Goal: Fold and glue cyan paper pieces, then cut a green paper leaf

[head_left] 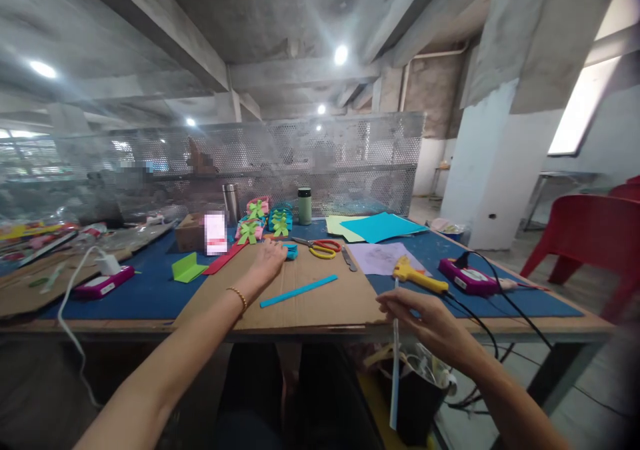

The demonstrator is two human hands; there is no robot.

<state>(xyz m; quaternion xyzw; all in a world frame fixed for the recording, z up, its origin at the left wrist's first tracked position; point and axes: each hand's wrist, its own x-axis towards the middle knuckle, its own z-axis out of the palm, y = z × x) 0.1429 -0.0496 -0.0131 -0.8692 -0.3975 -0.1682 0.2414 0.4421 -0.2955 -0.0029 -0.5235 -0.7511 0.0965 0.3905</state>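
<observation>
My left hand (273,261) reaches forward over the cardboard sheet (235,307), its fingers bent against a small folded blue paper piece (291,252). A flat blue paper strip (299,291) lies on the cardboard in front of it. My right hand (417,309) is at the table's front edge, fingers curled together beside a yellow glue gun (423,277). A long pale glue stick (395,383) runs from the gun past these fingers and hangs below the edge. A bit of blue shows within the hand; its kind is unclear.
Scissors (324,253) and a dark-bladed knife (349,259) lie beyond the strip. Small paper baskets with green bows (249,232) stand behind my left hand. Coloured sheets (383,227), a green bottle (305,207) and a purple power strip (467,277) with cables are around.
</observation>
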